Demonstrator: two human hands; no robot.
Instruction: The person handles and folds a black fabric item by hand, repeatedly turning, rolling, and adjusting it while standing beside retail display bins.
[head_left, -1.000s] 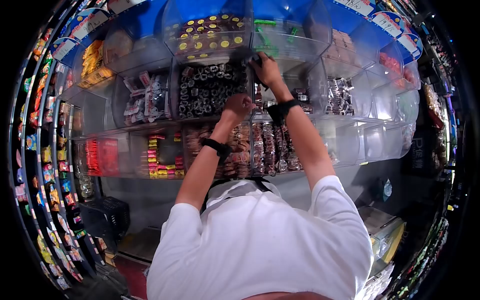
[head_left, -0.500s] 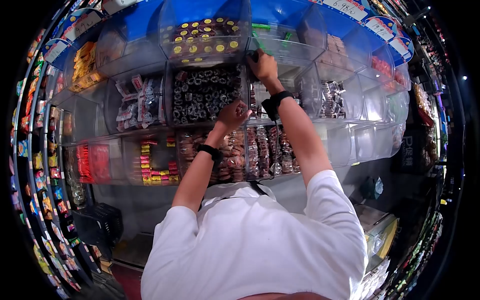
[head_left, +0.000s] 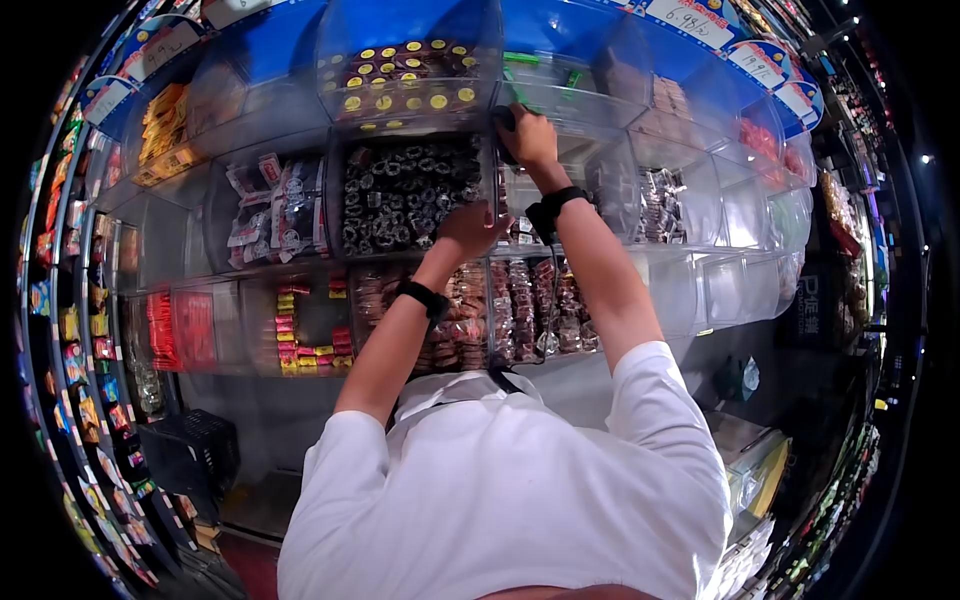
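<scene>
My left hand (head_left: 472, 232) is over the front right corner of a clear bin of dark wrapped sweets (head_left: 405, 195). Its fingers are partly spread, with nothing visible in them. Farther forward, my right hand (head_left: 530, 138) is closed around a small black object (head_left: 504, 118) at the edge between bins; its kind is hard to make out. Below that hand lies a bin with small packets (head_left: 520, 205), partly covered by my wrist. A black band (head_left: 424, 297) circles my left wrist, and a black strapped device (head_left: 556, 208) with a cable is on my right wrist.
Clear bins stand in tiered rows, holding yellow-dotted sweets (head_left: 410, 75), brown wrapped sweets (head_left: 460, 320) and red packets (head_left: 180, 330). Price signs (head_left: 690, 18) line the back. Snack shelves (head_left: 75, 330) rise at the left; a black basket (head_left: 190, 450) sits low beside them.
My left hand has uncurled its fingers and shifted slightly forward of the bin's front edge. My right hand remains at the black object, moving barely. The view has shifted a little.
</scene>
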